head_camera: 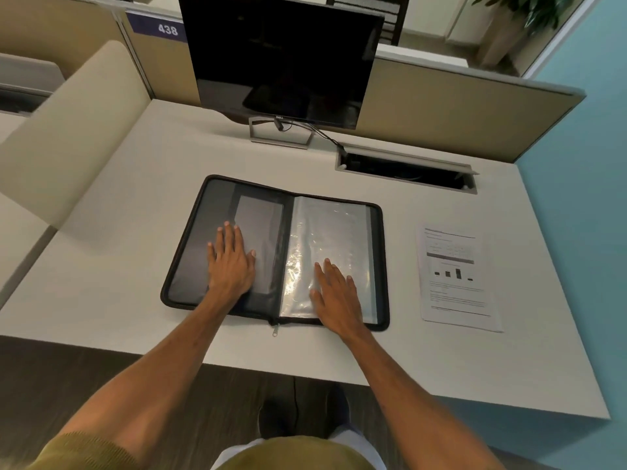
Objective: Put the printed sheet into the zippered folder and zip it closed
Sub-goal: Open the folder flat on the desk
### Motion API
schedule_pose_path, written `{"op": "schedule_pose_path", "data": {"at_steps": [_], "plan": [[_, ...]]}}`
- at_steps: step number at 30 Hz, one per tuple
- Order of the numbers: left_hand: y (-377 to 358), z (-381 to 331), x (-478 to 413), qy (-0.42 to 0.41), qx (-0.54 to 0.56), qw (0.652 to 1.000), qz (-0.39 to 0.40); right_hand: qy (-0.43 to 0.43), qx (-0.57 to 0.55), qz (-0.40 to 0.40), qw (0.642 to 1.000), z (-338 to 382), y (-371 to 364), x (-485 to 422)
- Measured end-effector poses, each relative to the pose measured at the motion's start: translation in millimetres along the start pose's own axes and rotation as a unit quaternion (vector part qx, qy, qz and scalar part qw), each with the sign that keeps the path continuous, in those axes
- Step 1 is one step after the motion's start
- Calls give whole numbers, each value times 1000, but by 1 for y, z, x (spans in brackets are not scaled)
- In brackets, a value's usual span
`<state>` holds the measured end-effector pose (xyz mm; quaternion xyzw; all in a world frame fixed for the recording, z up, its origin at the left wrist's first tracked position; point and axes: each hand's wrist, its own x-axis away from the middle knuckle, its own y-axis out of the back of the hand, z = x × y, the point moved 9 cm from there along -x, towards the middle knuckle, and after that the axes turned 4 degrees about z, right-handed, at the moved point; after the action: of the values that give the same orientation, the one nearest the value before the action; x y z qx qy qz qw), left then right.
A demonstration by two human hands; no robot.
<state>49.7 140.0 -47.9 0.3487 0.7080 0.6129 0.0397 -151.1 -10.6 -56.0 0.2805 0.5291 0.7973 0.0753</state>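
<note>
A black zippered folder (196, 232) lies spread open on the white desk (135, 215), its zipper pull (275, 330) hanging off the near edge at the spine. Its left half is dark with a grey pocket; its right half holds clear plastic sleeves (332, 228). My left hand (230, 259) rests flat, fingers spread, on the left half. Palm down on the plastic sleeves lies my right hand (334, 296), also spread. The printed sheet (458, 279), white with text and a small bar chart, lies flat on the desk to the right of the folder, apart from both hands.
A dark monitor (281, 56) on a stand sits at the back of the desk. Behind the folder to the right is an open cable slot (407, 171). Beige partitions (458, 106) close the back and left. The desk's near edge runs just below the folder.
</note>
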Motion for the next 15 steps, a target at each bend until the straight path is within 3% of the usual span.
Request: {"op": "schedule_pose_path", "data": {"at_steps": [6, 15], "plan": [[-6, -73, 5, -61, -1, 998, 11, -28, 11, -23, 999, -39, 23, 18], [-49, -223, 17, -136, -55, 989, 28, -90, 0, -48, 995, -151, 58, 42]]}}
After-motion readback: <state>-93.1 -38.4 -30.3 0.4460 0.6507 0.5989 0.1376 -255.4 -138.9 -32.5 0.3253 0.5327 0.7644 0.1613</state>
